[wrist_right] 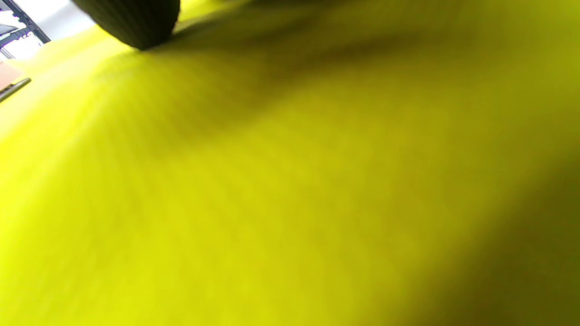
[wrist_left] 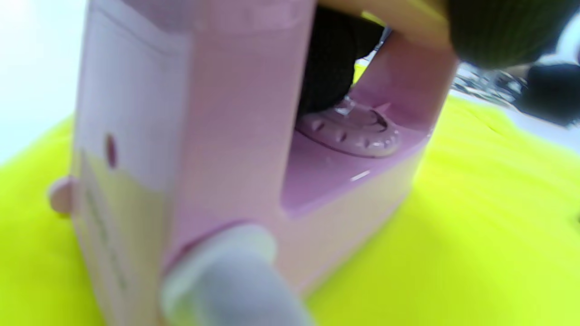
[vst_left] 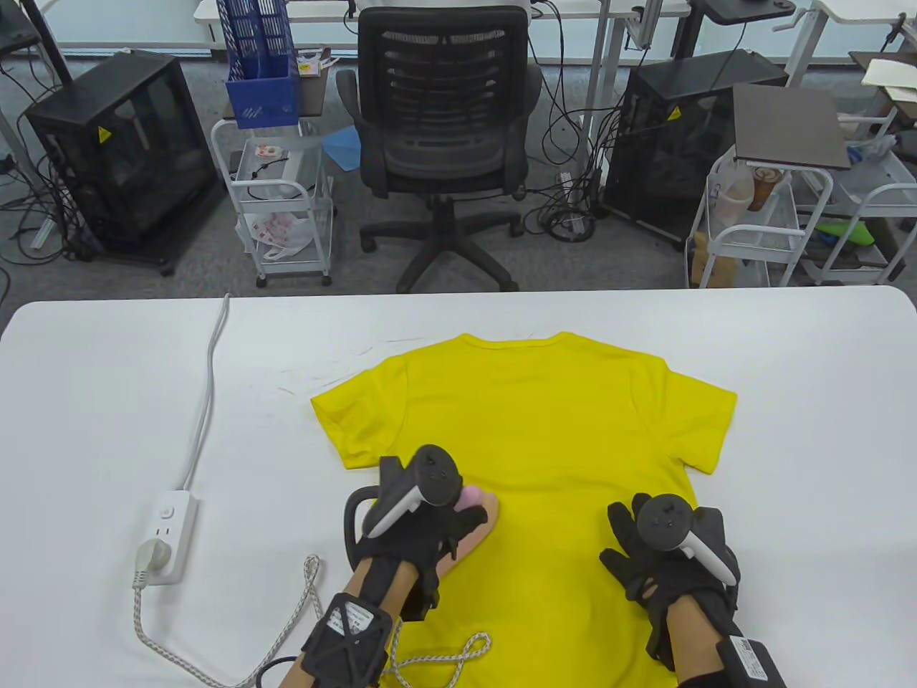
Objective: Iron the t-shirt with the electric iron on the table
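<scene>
Office floor behind: black mesh swivel chair [vst_left: 440,136], dark computer towers, white wire carts, trailing cables. White tabletop [vst_left: 107,401] in front, carrying white power strip [vst_left: 167,534] at left with one plug seated and braided cord [vst_left: 301,609] running toward the near edge. Bright yellow cotton t-shirt [vst_left: 544,444] spread flat mid-table, collar away from the person, sleeves out to both sides, hem off the near edge of view. Small pink-and-cream plastic electric iron [vst_left: 473,527] sole-down on shirt's lower left area, near the left sleeve. Left hand [vst_left: 408,530] wrapped round the iron's handle, gloved fingers [wrist_left: 331,68] curled through the opening above a ribbed pink dial [wrist_left: 351,131]. Right hand [vst_left: 663,559] flat on the fabric at lower right, fingers straight and slightly spread, one fingertip [wrist_right: 136,22] touching cloth in wrist view. Handling, judged: shirt soft, light, prone to bunching and sliding on the smooth top, so best pinned flat with the palm rather than pinched; iron compact, rigid, probably light, hot at the sole, best held by the handle only. Pale label panel on iron's rear, print too blurred to read; yellow warning triangles on towers, no legible brand anywhere.
</scene>
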A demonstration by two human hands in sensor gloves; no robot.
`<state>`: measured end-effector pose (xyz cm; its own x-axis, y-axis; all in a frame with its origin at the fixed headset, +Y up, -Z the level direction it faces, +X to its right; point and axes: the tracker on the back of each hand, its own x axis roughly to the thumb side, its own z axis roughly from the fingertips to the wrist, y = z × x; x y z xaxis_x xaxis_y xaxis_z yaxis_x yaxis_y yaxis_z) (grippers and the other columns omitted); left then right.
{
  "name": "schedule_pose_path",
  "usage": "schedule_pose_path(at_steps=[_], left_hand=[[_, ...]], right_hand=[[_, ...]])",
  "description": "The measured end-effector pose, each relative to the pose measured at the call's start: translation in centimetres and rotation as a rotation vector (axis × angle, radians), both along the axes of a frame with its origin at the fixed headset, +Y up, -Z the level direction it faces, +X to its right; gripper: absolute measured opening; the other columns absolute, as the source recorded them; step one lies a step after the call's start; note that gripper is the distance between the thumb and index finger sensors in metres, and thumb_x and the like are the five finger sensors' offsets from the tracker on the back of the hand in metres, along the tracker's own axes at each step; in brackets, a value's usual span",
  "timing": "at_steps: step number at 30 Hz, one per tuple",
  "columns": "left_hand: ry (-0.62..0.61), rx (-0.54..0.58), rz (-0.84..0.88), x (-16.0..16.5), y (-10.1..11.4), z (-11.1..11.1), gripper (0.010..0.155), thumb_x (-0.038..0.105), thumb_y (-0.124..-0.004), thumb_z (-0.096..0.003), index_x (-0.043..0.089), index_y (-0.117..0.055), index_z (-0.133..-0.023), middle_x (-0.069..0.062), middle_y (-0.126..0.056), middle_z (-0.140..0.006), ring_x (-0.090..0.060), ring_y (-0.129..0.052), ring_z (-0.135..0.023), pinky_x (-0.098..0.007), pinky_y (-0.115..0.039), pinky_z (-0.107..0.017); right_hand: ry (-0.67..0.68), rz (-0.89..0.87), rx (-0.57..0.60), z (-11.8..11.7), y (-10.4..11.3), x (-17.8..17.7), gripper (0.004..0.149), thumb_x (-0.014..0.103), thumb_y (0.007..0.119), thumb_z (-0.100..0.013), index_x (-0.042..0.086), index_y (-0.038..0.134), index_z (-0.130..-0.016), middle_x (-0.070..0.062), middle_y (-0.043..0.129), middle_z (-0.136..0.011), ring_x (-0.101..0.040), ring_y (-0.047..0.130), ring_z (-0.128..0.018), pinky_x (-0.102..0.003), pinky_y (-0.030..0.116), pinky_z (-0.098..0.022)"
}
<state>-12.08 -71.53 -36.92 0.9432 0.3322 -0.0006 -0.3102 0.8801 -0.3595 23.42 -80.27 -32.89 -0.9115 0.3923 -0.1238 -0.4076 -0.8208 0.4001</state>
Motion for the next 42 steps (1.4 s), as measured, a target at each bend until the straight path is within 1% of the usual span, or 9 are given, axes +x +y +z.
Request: schedule_pose_path(at_steps=[6,13,16,19,24,30,34,38,42], left_hand=[[-0.084,-0.023,0.038,0.7,-0.1,0.5,0.074,0.067,-0.077,-0.0406,0.027,-0.064,-0.102,0.002,-0.093,-0.070,-0.015,-0.107,-0.043,-0.044,-0.085,-0.053],[-0.480,-0.136,0.032,8.3,0.0,4.3,0.074,0.069,-0.076,-0.0406,0.028,-0.064,-0.102,0.004,-0.097,-0.069,-0.013,-0.113,-0.043,-0.041,-0.090,-0.051],[-0.558,-0.114,-0.001,10.4,0.2,5.8,0.077,0.069,-0.077,-0.0397,0.029,-0.061,-0.103,0.004,-0.099,-0.066,-0.013,-0.115,-0.041,-0.040,-0.092,-0.047],[-0.560,-0.056,-0.022,10.3,0.3,5.6,0.076,0.070,-0.079,-0.0381,0.031,-0.062,-0.102,0.005,-0.102,-0.063,-0.012,-0.117,-0.037,-0.039,-0.094,-0.045],[-0.275,0.042,0.025,5.8,0.5,2.3,0.077,0.069,-0.083,-0.0350,0.026,-0.069,-0.098,0.004,-0.107,-0.054,-0.015,-0.119,-0.029,-0.041,-0.095,-0.039],[-0.023,0.007,0.148,0.2,-0.2,-0.2,0.078,0.067,-0.084,-0.0361,0.024,-0.067,-0.099,0.001,-0.106,-0.054,-0.017,-0.117,-0.028,-0.043,-0.093,-0.040],[-0.083,-0.068,0.244,0.5,-0.7,-0.1,0.077,0.065,-0.084,-0.0378,0.024,-0.066,-0.100,0.001,-0.105,-0.056,-0.017,-0.117,-0.029,-0.042,-0.094,-0.040],[-0.289,-0.192,0.289,4.0,-1.1,1.5,0.076,0.063,-0.084,-0.0397,0.024,-0.062,-0.101,0.001,-0.105,-0.061,-0.017,-0.117,-0.033,-0.041,-0.094,-0.042],[-0.425,-0.175,0.204,7.4,-0.4,3.5,0.075,0.062,-0.083,-0.0407,0.026,-0.060,-0.102,0.002,-0.104,-0.066,-0.015,-0.118,-0.036,-0.040,-0.094,-0.043]], right_hand=[[-0.002,0.002,-0.002,0.0,0.0,0.0,0.070,0.054,0.068,-0.048,0.039,0.028,-0.103,-0.002,0.008,-0.111,-0.032,0.001,-0.099,-0.062,0.011,-0.067],[-0.002,0.002,-0.003,0.0,0.0,-0.1,0.070,0.054,0.068,-0.048,0.039,0.027,-0.103,-0.002,0.008,-0.110,-0.032,0.000,-0.099,-0.062,0.011,-0.066],[-0.001,0.000,-0.003,0.0,0.0,-0.1,0.070,0.054,0.068,-0.048,0.039,0.027,-0.103,-0.002,0.007,-0.110,-0.031,0.000,-0.099,-0.062,0.010,-0.066],[0.000,0.000,-0.003,0.0,0.0,0.0,0.071,0.054,0.068,-0.048,0.039,0.027,-0.103,-0.002,0.007,-0.110,-0.032,0.000,-0.099,-0.062,0.010,-0.066],[0.001,0.001,-0.002,0.0,0.0,0.0,0.071,0.054,0.068,-0.048,0.039,0.028,-0.103,-0.002,0.008,-0.111,-0.032,0.001,-0.099,-0.062,0.011,-0.066],[0.001,0.000,-0.002,0.0,0.0,0.0,0.071,0.054,0.069,-0.048,0.038,0.028,-0.103,-0.002,0.008,-0.110,-0.032,0.001,-0.099,-0.062,0.011,-0.066],[-0.001,0.001,-0.003,0.0,0.0,-0.1,0.071,0.054,0.069,-0.048,0.038,0.028,-0.103,-0.003,0.008,-0.110,-0.032,0.001,-0.099,-0.063,0.011,-0.066],[-0.004,0.002,-0.003,-0.1,0.0,-0.2,0.071,0.054,0.069,-0.048,0.038,0.028,-0.103,-0.003,0.008,-0.110,-0.032,0.000,-0.099,-0.063,0.011,-0.066],[-0.003,0.000,-0.002,0.0,0.0,-0.1,0.071,0.054,0.069,-0.048,0.038,0.028,-0.103,-0.003,0.008,-0.110,-0.032,0.001,-0.099,-0.062,0.011,-0.066]])
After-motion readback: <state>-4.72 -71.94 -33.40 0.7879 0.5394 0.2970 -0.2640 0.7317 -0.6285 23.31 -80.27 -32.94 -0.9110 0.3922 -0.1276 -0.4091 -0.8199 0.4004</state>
